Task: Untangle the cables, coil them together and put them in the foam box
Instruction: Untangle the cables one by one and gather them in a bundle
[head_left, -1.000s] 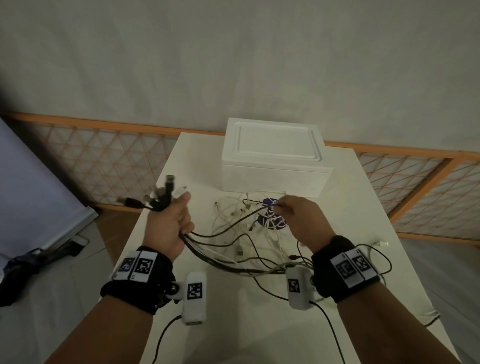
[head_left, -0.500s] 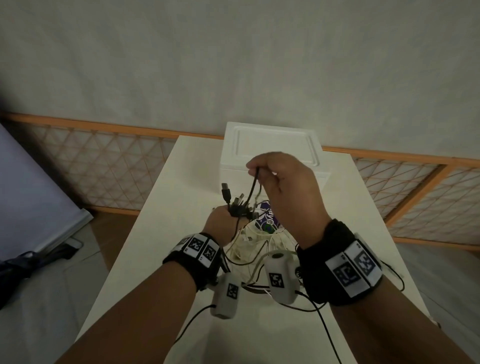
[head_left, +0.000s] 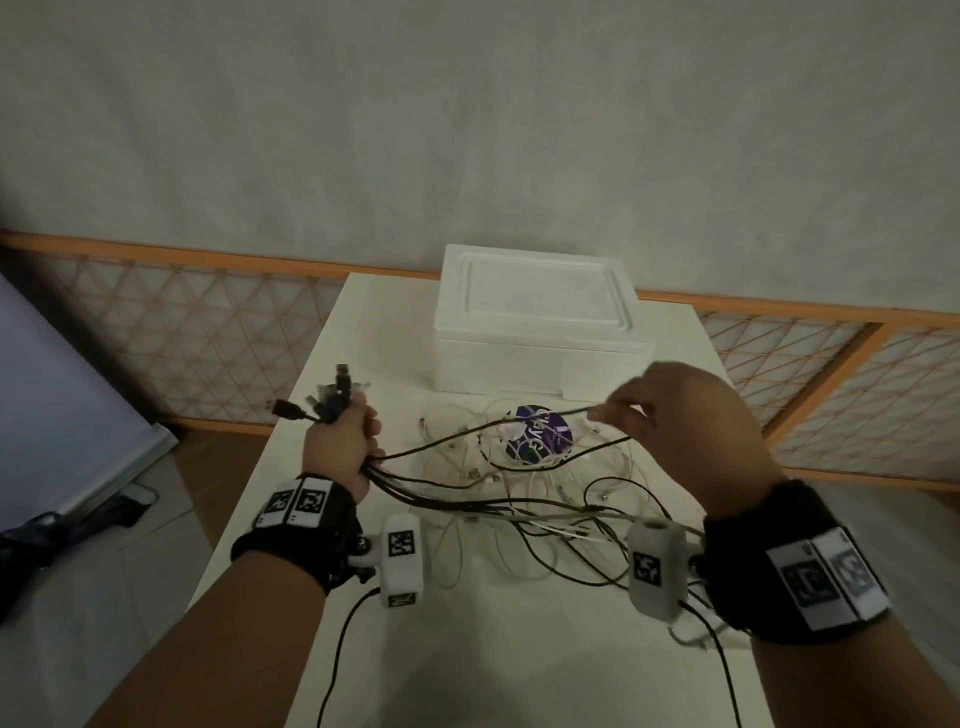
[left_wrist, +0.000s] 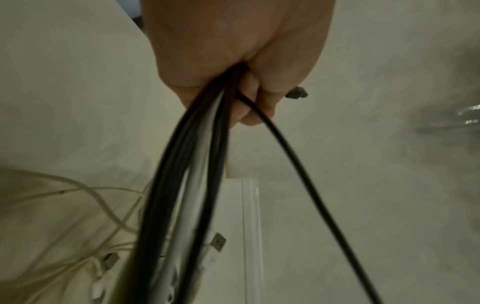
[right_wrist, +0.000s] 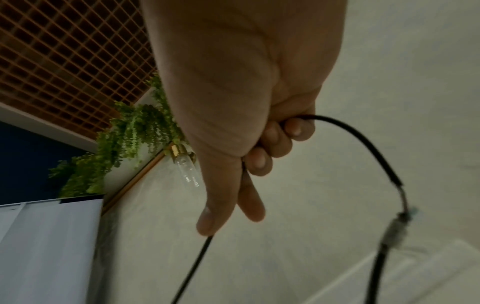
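My left hand (head_left: 343, 441) (left_wrist: 241, 88) grips a bundle of cables (head_left: 457, 499) (left_wrist: 182, 185), mostly black, above the table's left side; their plugs (head_left: 332, 400) stick up out of the fist. My right hand (head_left: 675, 415) (right_wrist: 249, 164) pinches one black cable (head_left: 467, 434) (right_wrist: 197, 259) that runs left to the bundle. A tangle of white and black cables (head_left: 519, 499) lies on the white table (head_left: 467, 675) between my hands. The white foam box (head_left: 530, 332) stands behind them with its lid on.
A round purple disc (head_left: 540, 434) lies under the tangled cables just in front of the box. An orange lattice fence (head_left: 208, 332) runs behind the table. The table's left edge is close to my left hand, with floor below.
My hands were close together in front of the box half a second ago. They have since drawn apart, the left to the left, the right to the right and lower, stretching the black cable between them.
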